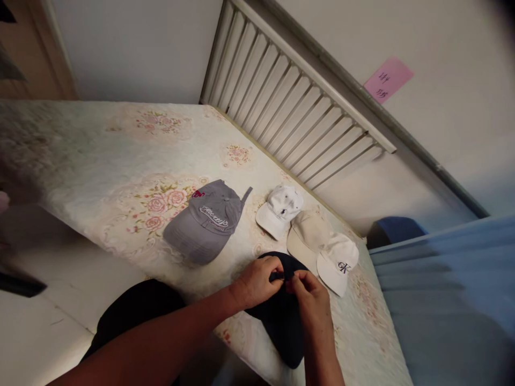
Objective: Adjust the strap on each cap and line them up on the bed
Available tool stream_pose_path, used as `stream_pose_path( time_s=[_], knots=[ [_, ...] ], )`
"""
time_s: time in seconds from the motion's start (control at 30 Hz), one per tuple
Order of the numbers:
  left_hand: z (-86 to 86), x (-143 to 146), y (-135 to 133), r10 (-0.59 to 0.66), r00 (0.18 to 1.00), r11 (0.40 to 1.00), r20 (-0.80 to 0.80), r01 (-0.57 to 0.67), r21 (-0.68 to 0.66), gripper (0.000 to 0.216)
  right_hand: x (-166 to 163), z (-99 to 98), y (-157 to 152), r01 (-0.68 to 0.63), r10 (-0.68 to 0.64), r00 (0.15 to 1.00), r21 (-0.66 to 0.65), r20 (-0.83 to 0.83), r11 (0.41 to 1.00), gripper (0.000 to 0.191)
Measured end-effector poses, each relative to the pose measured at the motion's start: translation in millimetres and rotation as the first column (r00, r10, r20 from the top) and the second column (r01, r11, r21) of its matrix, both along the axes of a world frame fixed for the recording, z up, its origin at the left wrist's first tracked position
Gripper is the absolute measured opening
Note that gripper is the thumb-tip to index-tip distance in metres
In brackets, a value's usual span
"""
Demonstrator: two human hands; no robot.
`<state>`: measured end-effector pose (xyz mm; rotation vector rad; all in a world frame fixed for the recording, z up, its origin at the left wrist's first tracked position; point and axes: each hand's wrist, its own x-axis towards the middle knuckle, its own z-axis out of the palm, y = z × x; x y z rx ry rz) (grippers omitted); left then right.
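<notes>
A dark baseball cap (285, 329) lies on the near part of the floral-covered table (193, 145). My left hand (257, 281) pinches one end of the cap's narrow back strap (277, 276). On the strap's other side, my right hand (311, 295) has thumb and fingers closed on it. The fingers hide part of the strap, so its fastening is not clear. Left of my hands rests a grey cap (213, 220) with white lettering, its strap sticking out. Just beyond the dark cap sit a white cap with a small dark logo (281, 206), a beige cap (309, 236) and a white CK cap (338, 262).
A white radiator (293, 91) runs along the wall at the table's far side. Blue fabric (446, 289) hangs at the right, beside a dark blue object (394, 231). A pink note (388, 80) is on the wall. My dark-clothed leg (137, 311) is at the near edge.
</notes>
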<state>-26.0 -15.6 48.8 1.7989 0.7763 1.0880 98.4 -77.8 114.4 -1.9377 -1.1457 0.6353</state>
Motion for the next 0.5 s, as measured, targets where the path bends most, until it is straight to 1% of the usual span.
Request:
stream_pose_path(
  time_s=[0.13,0.3,0.43,0.5],
  knots=[
    [1.5,-1.5,-0.5,0.009,0.999,1.000,-0.034,-0.009,-0.002,0.013,4.1,7.9,1.2,0.102,-0.094,0.985,0.053,-0.142,0.993,0.018],
    [2.8,-1.8,-1.4,0.004,0.999,1.000,-0.034,-0.005,-0.028,0.011,5.9,18.1,1.5,0.227,-0.186,0.939,0.114,-0.288,0.967,0.015],
    [0.4,-1.0,-0.6,-0.049,0.999,0.994,0.005,0.049,-0.100,0.009,11.2,14.6,1.3,0.254,-0.193,0.917,0.138,-0.350,0.957,0.017],
    [-0.9,-2.1,2.1,-0.127,0.992,0.977,0.022,0.129,-0.170,0.013,13.6,10.8,2.0,0.265,-0.197,0.903,0.134,-0.383,0.955,0.020]
  ],
)
